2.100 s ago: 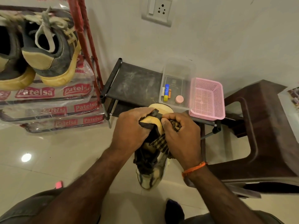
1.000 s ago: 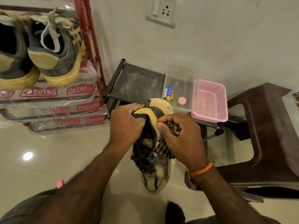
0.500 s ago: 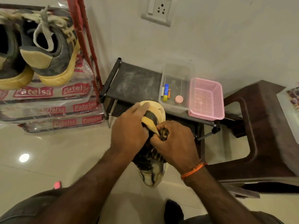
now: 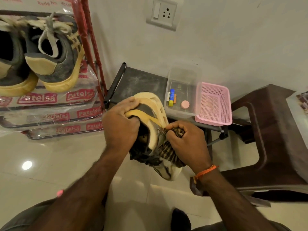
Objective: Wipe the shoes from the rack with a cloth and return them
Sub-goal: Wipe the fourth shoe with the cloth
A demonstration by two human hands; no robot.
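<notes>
A cream, yellow and grey shoe [image 4: 155, 114] hangs heel-up and toe-down in front of me. My left hand [image 4: 120, 125] grips its heel collar, fingers curled into the opening. My right hand [image 4: 185, 140] holds a bunched dark checked cloth [image 4: 168, 150] and presses it against the shoe's right side. A pair of grey shoes with yellow soles [image 4: 55, 60] stands on the red shoe rack [image 4: 90, 52] at the upper left, heels toward me.
A low black stand [image 4: 138, 82] by the wall carries a clear plastic box [image 4: 181, 90] with small items and a pink mesh basket [image 4: 213, 104]. A brown plastic stool [image 4: 275, 139] stands at the right. Plastic-wrapped rack shelves lie at the lower left. The floor is glossy tile.
My right hand with the cloth has slid from the heel's top to the shoe's right side, uncovering more of the heel. My left hand keeps its grip.
</notes>
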